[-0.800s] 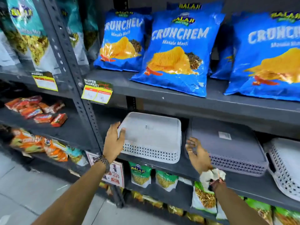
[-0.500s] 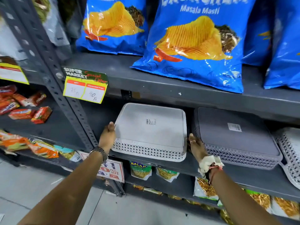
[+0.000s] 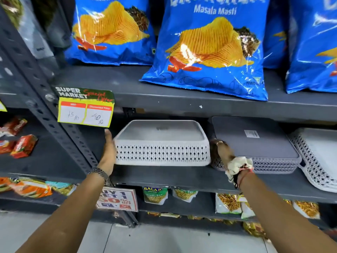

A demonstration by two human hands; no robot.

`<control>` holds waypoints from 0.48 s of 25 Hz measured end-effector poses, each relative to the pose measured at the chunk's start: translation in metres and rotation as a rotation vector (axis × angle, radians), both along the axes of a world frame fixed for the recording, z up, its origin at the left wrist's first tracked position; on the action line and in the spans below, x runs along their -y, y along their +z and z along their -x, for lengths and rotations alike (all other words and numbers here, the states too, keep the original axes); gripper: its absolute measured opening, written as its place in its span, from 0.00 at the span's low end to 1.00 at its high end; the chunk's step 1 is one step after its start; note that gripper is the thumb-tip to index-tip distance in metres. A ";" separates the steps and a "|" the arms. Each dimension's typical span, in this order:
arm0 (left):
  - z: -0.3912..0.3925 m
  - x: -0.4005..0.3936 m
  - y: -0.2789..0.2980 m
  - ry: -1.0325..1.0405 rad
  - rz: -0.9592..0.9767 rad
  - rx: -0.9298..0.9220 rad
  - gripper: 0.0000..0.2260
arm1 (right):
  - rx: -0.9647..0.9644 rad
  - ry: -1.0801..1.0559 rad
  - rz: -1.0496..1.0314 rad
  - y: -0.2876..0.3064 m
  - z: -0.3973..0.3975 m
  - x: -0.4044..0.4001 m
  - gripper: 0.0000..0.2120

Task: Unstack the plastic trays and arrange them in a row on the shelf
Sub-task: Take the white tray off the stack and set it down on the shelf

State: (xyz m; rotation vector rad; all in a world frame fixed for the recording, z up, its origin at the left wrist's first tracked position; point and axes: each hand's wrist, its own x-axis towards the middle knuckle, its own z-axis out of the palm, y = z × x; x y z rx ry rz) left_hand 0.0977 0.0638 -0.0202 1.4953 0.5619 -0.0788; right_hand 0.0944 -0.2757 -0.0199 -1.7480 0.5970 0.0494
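A white perforated plastic tray (image 3: 162,152) lies upside down on the grey middle shelf (image 3: 164,178). My left hand (image 3: 109,154) presses flat against its left side. My right hand (image 3: 221,150) is at its right side, in the gap between it and a dark grey upturned tray (image 3: 255,143); the fingers are partly hidden there. A cloth is wrapped at my right wrist. Another white tray (image 3: 317,157) leans tilted at the far right of the same shelf.
Blue chip bags (image 3: 209,48) fill the shelf above, whose edge hangs low over the trays. A yellow price tag (image 3: 84,108) hangs at the upright post (image 3: 54,114). Snack packets (image 3: 20,145) lie on the left shelves and below.
Both hands have closed in on the two sides of the white tray. The camera has moved nearer and lower, so the tray's front wall now faces me.
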 end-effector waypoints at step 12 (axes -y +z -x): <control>-0.018 -0.009 -0.014 0.031 -0.284 0.398 0.14 | 0.268 0.196 0.155 0.018 -0.005 0.015 0.23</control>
